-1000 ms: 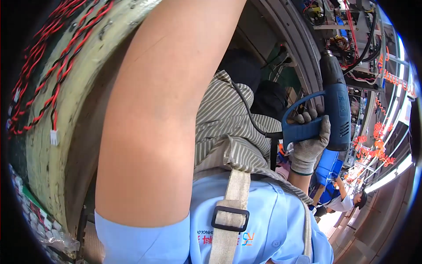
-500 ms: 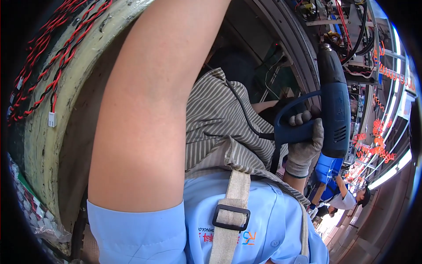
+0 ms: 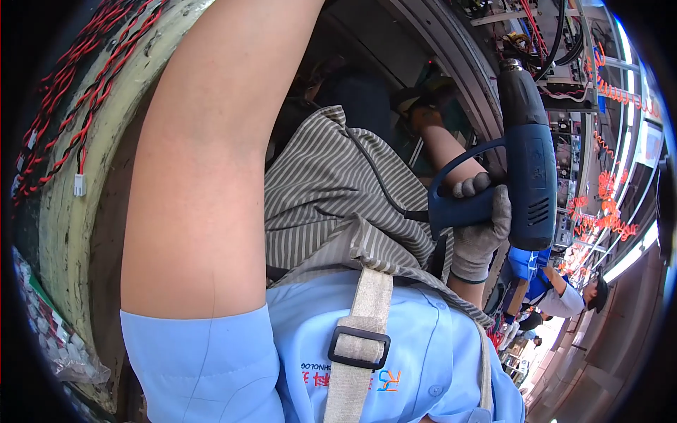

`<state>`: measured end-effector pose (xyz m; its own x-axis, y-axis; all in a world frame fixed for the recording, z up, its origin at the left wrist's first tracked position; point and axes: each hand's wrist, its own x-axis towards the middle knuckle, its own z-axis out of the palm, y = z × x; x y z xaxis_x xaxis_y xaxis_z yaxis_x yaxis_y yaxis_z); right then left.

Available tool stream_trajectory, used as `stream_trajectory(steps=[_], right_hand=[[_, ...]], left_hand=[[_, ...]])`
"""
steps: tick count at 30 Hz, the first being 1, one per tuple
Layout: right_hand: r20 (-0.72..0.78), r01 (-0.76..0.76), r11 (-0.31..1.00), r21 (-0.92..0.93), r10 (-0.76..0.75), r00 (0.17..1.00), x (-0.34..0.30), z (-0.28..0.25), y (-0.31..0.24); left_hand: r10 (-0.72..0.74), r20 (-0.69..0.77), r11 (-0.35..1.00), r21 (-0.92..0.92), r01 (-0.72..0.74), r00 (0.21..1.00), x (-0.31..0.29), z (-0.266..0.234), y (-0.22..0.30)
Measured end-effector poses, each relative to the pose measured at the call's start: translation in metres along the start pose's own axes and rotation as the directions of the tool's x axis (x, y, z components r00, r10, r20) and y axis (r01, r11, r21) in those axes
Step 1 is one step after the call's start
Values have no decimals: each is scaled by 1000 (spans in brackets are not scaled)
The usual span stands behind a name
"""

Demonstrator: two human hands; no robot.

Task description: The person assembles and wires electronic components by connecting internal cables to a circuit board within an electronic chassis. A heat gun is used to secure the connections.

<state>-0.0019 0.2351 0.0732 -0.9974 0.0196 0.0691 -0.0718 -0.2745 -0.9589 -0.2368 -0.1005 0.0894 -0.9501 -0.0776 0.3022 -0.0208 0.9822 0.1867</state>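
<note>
My right hand (image 3: 483, 229), in a grey work glove, is wrapped round the handle of a dark blue heat gun (image 3: 530, 166). The gun's metal nozzle points toward the top of the picture, and a black cord runs from the handle across my striped apron (image 3: 331, 183). On the left, my bare left arm (image 3: 204, 162) reaches up past the upper edge; its hand is out of the picture. Beside that arm, twisted red and black wires (image 3: 92, 99) hang over a worn bench edge (image 3: 67, 240), one ending in a white connector (image 3: 80, 185).
Clear plastic bags of small white parts (image 3: 60, 345) lie at lower left. Racks with electronics and cables (image 3: 543, 42) stand at upper right, with orange coiled hoses (image 3: 606, 204) hanging beyond. A co-worker (image 3: 564, 296) is at far right. A bare limb (image 3: 448, 144) shows behind the gun.
The view has shifted, and my left arm sits farther left in it. The heat gun, still in my right hand, appears slightly left and higher. More of the bare limb behind it shows.
</note>
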Motion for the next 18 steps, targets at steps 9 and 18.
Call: stream_trajectory(steps=[9,18], right_hand=[[38,-34,999,10,34,999,8,7,-1],[6,-65,994,88,65,998,5,2,7]], left_hand=[[-31,-53,998,55,33,998,6,8,0],[-28,-17,1000,-6,28,999,6,7,-1]])
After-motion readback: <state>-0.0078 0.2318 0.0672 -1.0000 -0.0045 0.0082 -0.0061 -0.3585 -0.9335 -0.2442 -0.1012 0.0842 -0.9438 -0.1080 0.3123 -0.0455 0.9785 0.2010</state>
